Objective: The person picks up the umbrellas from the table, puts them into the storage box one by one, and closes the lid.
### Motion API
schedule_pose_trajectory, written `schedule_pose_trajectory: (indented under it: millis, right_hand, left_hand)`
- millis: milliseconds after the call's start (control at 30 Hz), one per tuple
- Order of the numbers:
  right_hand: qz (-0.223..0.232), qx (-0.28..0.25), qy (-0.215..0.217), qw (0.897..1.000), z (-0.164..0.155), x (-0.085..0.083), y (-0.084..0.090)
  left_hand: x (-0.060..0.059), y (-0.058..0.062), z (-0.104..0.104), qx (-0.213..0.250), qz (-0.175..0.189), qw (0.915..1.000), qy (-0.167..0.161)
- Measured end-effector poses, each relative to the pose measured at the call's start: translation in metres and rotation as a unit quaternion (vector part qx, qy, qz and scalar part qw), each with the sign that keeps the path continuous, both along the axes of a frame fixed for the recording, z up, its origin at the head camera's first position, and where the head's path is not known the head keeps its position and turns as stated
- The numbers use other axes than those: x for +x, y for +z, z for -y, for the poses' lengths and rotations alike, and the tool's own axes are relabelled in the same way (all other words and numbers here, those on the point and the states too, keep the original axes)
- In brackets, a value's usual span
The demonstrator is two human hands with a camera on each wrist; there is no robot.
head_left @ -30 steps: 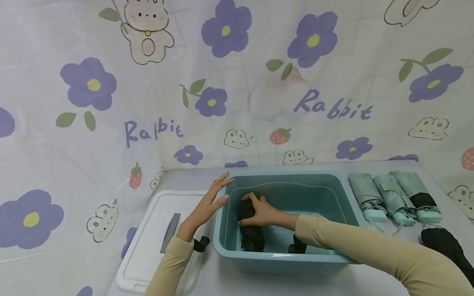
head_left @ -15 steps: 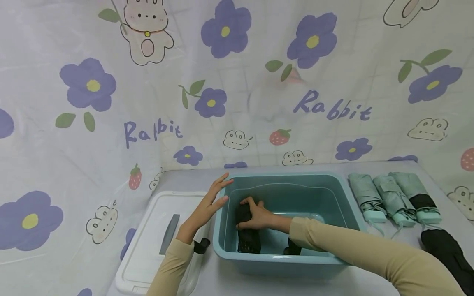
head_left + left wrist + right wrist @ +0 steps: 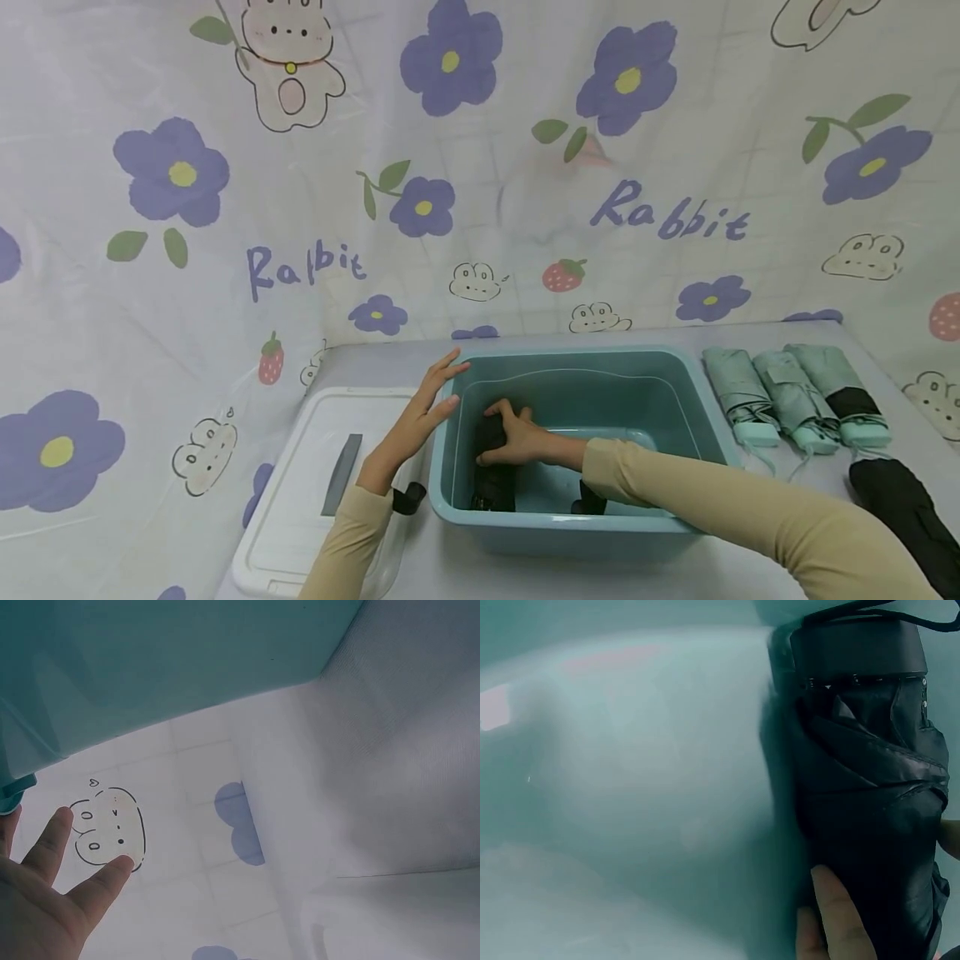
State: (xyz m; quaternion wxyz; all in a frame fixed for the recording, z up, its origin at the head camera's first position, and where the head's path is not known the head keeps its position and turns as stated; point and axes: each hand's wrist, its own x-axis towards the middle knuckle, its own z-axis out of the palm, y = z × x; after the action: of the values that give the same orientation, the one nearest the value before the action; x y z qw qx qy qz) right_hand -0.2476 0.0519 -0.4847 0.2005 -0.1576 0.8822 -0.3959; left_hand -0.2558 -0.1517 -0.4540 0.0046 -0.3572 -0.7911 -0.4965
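Note:
In the head view, my right hand (image 3: 521, 442) reaches into a blue-green plastic bin (image 3: 570, 523) and grips a folded black umbrella (image 3: 493, 487) between thumb and fingers. The umbrella lies lengthwise along the bin's left wall, low over the floor. Its black handle end and wrist cord show in the right wrist view, where fingertips (image 3: 840, 907) press its side. My left hand (image 3: 412, 425) is spread at the bin's upper left rim, fingers mostly straight. In the left wrist view, those fingers extend beside the bin's outer wall (image 3: 187, 660).
A white lid (image 3: 375, 408) with a grey handle lies left of the bin. To the right, several pale green folded umbrellas (image 3: 795, 392) lie side by side, with a black folded umbrella (image 3: 896, 508) nearer the front. A printed curtain (image 3: 525, 150) hangs behind the table.
My right hand has shifted the black umbrella slightly left and lower, against the bin's left wall. My left hand has stayed at the rim.

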Motion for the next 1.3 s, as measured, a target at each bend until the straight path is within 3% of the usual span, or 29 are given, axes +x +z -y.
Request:
schedule_pose_trajectory:
  millis: [200,400,633,900,1167,1300]
  right_hand:
    - [0.022,0.007,0.021,1.0,-0.002,-0.003,0.003]
    - [0.066,0.04,0.088,0.993,-0.007,-0.01,0.016]
    - [0.057,0.077,0.155,0.983,-0.01,-0.016,0.026]
    - [0.097,0.07,0.16,0.98,-0.013,-0.018,0.037]
    - [0.078,0.085,0.179,0.977,-0.017,-0.023,0.047]
    - [0.062,0.095,0.193,0.975,-0.02,-0.024,0.055]
  left_hand:
    - [0.003,0.003,0.0,-0.003,0.002,1.0,0.001]
    - [0.003,0.002,0.002,-0.002,0.004,1.0,0.001]
    - [0.004,0.005,0.0,0.0,0.001,1.0,-0.001]
    - [0.003,0.005,-0.001,0.008,0.005,0.9999,-0.004]
    - [0.0,0.001,0.0,0.008,0.012,0.9999,-0.003]
    - [-0.006,-0.008,0.003,0.008,0.013,0.9999,-0.003]
